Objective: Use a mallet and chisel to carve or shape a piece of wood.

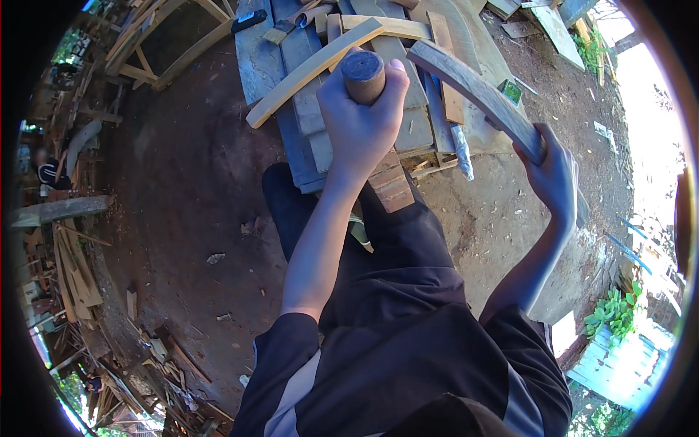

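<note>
On my feed the left hand [360,124] is closed round a brown, round-ended wooden handle [362,76], thumb up along its right side, flat end facing the camera. I can't tell what is below the fist, since the fist hides it. The right hand [547,173] is wrapped round a long, grey-brown, flat-sided wooden bar [477,98] raised to the right, its far end near the handle but apart from it. Under the left wrist a reddish-brown, flat wooden piece [393,191] reaches past the near edge of the weathered grey plank bench [313,142] above the lap.

I judge the step to be striking the handle's end with the bar. To do it well, I'd hold the handle steady and in line with the blow, have the bar's face meet that end squarely, clear the thumb tip from the edge, and use short, measured strokes from the right wrist
</note>
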The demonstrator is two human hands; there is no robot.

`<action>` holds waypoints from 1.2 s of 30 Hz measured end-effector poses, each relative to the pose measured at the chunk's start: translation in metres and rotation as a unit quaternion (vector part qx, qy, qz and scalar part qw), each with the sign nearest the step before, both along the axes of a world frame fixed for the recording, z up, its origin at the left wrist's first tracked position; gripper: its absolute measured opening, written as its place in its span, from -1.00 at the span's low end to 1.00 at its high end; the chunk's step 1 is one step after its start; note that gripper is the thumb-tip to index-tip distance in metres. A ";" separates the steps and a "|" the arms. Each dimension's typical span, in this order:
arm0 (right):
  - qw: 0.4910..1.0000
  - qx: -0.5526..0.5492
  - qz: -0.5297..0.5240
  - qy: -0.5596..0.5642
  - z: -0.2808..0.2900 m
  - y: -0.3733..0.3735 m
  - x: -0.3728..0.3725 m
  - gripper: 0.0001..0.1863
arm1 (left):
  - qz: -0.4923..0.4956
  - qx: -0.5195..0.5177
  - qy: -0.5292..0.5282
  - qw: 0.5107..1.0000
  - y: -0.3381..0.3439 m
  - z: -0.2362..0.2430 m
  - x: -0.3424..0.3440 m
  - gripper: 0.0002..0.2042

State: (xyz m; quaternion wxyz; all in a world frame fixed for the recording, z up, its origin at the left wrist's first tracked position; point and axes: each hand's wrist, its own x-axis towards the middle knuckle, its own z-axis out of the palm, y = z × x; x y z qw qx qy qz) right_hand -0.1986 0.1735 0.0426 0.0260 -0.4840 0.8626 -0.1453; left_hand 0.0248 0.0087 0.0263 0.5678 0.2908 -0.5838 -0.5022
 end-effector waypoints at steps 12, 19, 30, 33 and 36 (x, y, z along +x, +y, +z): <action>0.892 -0.395 0.020 -0.221 0.049 -0.040 -0.013 -0.74 | 0.007 -0.112 -0.027 0.993 0.006 -0.021 -0.009 -0.88; 0.856 -0.468 0.080 -0.203 0.058 -0.046 -0.013 -0.79 | -0.040 -0.047 -0.017 0.998 0.011 -0.023 -0.013 -0.88; 0.959 -0.031 0.261 0.110 0.088 -0.038 0.023 -0.44 | -0.038 -0.075 -0.045 0.995 0.006 -0.027 -0.016 -0.73; 0.963 -0.018 0.253 0.094 0.088 -0.036 0.019 -0.48 | -0.034 -0.080 -0.033 0.996 0.006 -0.025 -0.016 -0.73; 0.960 -0.071 0.257 0.088 0.091 -0.037 0.018 -0.60 | -0.045 -0.061 -0.026 0.997 0.007 -0.023 -0.017 -0.82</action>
